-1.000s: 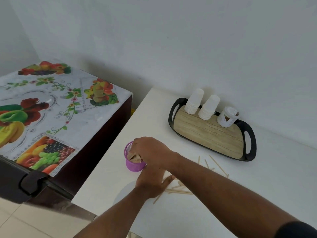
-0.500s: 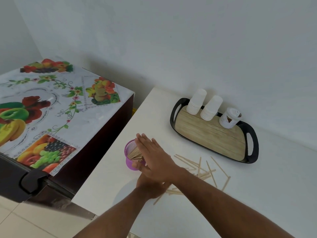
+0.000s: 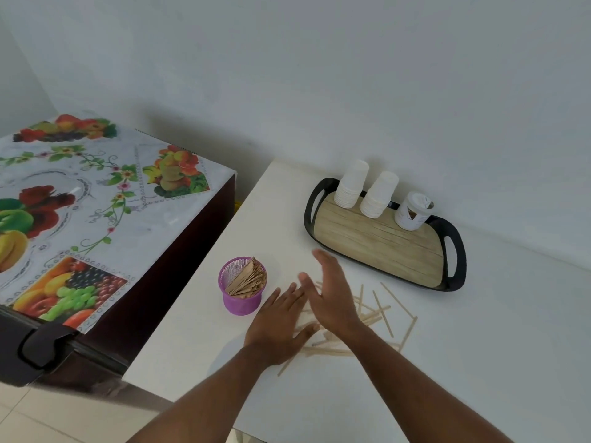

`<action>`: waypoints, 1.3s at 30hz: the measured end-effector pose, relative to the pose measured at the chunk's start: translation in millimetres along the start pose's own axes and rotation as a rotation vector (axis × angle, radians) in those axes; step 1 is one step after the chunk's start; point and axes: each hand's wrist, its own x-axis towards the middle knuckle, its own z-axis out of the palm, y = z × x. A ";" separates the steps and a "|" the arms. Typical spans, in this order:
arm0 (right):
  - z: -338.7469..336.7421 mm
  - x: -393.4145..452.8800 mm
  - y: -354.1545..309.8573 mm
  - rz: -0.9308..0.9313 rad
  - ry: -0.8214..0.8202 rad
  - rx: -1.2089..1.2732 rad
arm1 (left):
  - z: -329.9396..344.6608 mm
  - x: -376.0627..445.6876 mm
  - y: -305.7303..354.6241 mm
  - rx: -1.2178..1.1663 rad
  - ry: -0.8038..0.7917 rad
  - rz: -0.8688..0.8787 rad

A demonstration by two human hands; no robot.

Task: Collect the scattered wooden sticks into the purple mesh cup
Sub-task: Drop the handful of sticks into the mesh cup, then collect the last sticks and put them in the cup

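Observation:
The purple mesh cup (image 3: 240,302) stands upright on the white table, with a bundle of wooden sticks leaning inside it. Several loose wooden sticks (image 3: 380,306) lie scattered on the table to the cup's right, partly hidden under my hands. My left hand (image 3: 277,324) lies flat and open on the table just right of the cup, over some sticks. My right hand (image 3: 332,292) hovers open, fingers apart, above the scattered pile and holds nothing.
A black tray (image 3: 454,251) with a wood-look base sits at the back right and carries two stacks of white paper cups (image 3: 351,183) and a small white container (image 3: 412,212). A cabinet with a fruit-print cover (image 3: 96,203) stands left of the table.
My right hand has left the cup's mouth and swung right, over the loose sticks, now empty. My left hand has spread flat beside the cup. The cup is now fully in view.

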 end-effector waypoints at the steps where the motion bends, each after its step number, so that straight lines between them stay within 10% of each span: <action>1: -6.2 -6.2 18.1 0.044 0.026 -0.038 | 1.3 -0.4 -1.8 0.014 -0.011 0.000; 11: -63.8 -50.6 142.6 0.478 0.003 -0.421 | 5.7 -0.1 -3.9 0.016 -0.057 0.010; 26: -52.0 -68.9 124.0 0.202 0.032 -0.204 | -4.6 -15.7 -17.4 -0.122 -0.158 0.059; 39: -5.6 -63.5 89.0 -0.047 -0.303 -0.387 | -7.1 -19.7 -12.1 0.034 -0.296 0.041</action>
